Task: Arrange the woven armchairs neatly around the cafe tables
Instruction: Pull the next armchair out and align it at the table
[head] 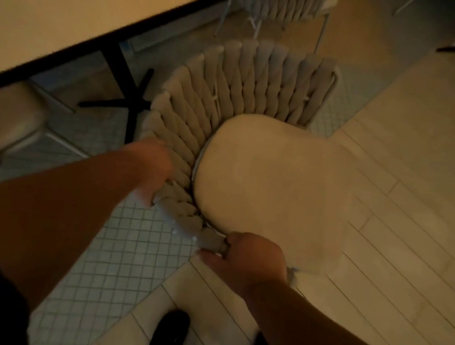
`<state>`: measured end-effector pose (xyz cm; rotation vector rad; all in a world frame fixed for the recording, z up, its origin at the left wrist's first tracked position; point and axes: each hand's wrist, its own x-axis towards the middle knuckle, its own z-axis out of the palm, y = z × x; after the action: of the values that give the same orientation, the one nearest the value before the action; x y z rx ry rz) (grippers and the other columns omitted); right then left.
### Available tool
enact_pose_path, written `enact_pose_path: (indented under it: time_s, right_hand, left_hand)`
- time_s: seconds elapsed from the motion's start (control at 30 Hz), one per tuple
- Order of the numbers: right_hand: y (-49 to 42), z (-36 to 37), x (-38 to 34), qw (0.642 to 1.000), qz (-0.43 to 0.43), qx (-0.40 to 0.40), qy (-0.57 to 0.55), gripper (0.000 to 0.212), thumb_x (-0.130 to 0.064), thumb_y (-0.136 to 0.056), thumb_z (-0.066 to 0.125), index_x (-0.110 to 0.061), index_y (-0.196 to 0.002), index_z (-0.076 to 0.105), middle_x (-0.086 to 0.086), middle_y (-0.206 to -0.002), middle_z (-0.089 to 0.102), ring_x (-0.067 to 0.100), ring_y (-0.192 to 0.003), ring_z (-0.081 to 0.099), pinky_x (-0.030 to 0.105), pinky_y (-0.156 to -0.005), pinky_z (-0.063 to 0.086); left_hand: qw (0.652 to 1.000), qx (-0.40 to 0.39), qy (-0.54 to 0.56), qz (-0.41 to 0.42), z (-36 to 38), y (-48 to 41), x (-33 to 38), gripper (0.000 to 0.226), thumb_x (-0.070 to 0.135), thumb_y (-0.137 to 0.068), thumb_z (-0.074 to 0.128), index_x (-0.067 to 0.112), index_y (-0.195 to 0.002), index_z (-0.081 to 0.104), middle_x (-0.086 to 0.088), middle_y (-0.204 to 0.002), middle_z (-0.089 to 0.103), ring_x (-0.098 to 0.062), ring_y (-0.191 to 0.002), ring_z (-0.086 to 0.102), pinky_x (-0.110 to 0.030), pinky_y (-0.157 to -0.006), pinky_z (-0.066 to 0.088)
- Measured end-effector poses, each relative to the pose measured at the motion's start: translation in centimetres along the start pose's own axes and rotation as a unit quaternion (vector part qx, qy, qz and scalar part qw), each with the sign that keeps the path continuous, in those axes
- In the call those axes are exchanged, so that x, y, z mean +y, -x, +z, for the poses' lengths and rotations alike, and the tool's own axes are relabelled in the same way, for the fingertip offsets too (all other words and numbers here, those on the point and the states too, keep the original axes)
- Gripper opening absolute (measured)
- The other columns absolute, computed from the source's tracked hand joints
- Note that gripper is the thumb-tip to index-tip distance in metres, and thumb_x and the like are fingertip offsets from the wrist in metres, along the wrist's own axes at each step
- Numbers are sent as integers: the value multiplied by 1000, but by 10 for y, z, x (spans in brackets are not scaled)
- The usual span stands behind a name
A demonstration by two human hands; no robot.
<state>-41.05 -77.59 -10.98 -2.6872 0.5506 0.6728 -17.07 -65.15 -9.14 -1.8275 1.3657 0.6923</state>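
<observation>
Hands, head view: left hand (pixel 153 171) closed over the curved rim of the beige woven-rope armchair (pixel 228 90); right hand (pixel 243 259) gripping the rim's near end. Armchair: near the pale tabletop (pixel 56 6), beside its black cross-foot pedestal (pixel 129 92), seat turned away from it. Backrest of thick, soft plaited cords on a thin pale metal frame; rounded smooth cream seat cushion (pixel 272 184). Second woven armchair (pixel 288 4) beyond the first, part hidden. Progress, as judged: chair gripped, not yet turned or tucked in; others remain.
</observation>
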Motion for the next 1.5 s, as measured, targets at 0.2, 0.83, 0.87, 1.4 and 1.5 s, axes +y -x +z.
enact_pose_path:
  time_s: [0.2,0.83,0.87,1.4,1.5]
  right_hand:
    - [1,9,10,998,-35,41,-27,77,-94,-81,23,-25,-80,58,-4,-73,60,22,-72,61,32,-60,44]
    - [-5,-36,185,982,-105,51,147,107,-100,-63,-8,-40,-102,72,-12,-85,68,14,-83,64,31,-69,52]
    - [-5,-41,192,980,-109,40,164,98,-99,-68,2,-42,-107,72,-13,-89,69,14,-87,65,29,-67,47]
    - [11,-9,203,972,63,221,43,76,-83,-88,32,-31,-137,59,8,-146,56,35,-138,44,52,-113,30]
    - [25,9,173,856,258,306,-327,115,-67,-69,78,-22,-158,22,13,-163,24,38,-152,19,57,-123,19]
  left_hand:
    - [997,45,38,-42,17,1,7,36,64,-75,62,34,-93,69,9,-91,66,-14,-87,57,-31,-85,38]
    - [934,146,278,-171,-25,9,189,27,56,-77,61,31,-85,53,6,-102,63,-20,-109,57,-38,-109,30]
    - [929,138,298,-171,-29,10,200,26,55,-80,59,31,-86,50,6,-105,63,-20,-111,56,-40,-112,28]
    - [715,347,588,-150,-12,27,189,86,74,-68,69,32,-142,54,3,-152,42,-19,-142,36,-44,-116,33]
    - [556,417,664,-274,11,25,136,77,43,-71,81,24,-140,52,-2,-137,52,-19,-122,53,-43,-97,51]
